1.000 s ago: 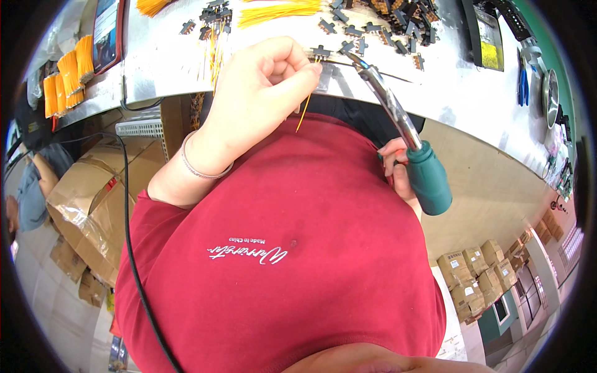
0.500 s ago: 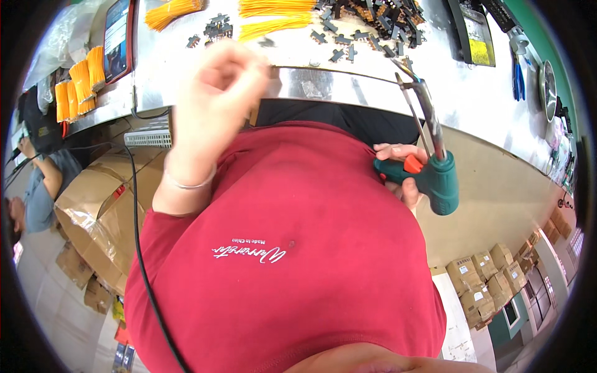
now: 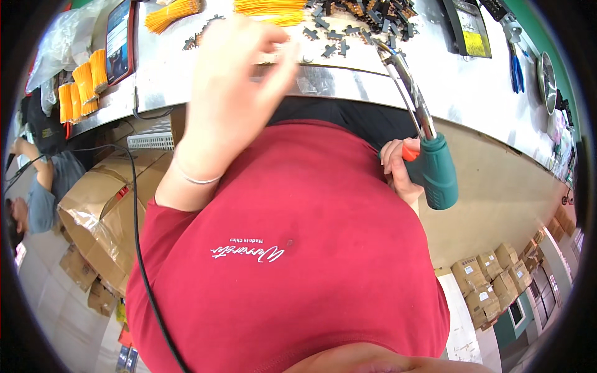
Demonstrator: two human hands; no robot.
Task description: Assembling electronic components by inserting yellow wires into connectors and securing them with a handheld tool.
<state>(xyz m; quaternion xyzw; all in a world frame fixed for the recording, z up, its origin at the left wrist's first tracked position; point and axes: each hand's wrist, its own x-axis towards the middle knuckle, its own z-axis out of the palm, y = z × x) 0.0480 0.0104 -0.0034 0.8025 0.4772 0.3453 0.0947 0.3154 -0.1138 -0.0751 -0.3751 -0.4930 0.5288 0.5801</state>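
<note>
My right hand (image 3: 398, 171) grips the teal-handled soldering iron with its long metal barrel (image 3: 429, 155) — my blurred left hand (image 3: 233, 93), grasp unclear, hovers near small dark plastic switch parts (image 3: 339, 31).

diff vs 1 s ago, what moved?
The left hand has lifted off the bench edge and now blurs in mid-motion; the thin yellow wire it pinched a second ago can no longer be made out. The soldering iron tip swung up and away from the left fingers toward the small black parts. The right hand keeps its grip on the teal handle. Yellow wire bundles lie as before.
</note>
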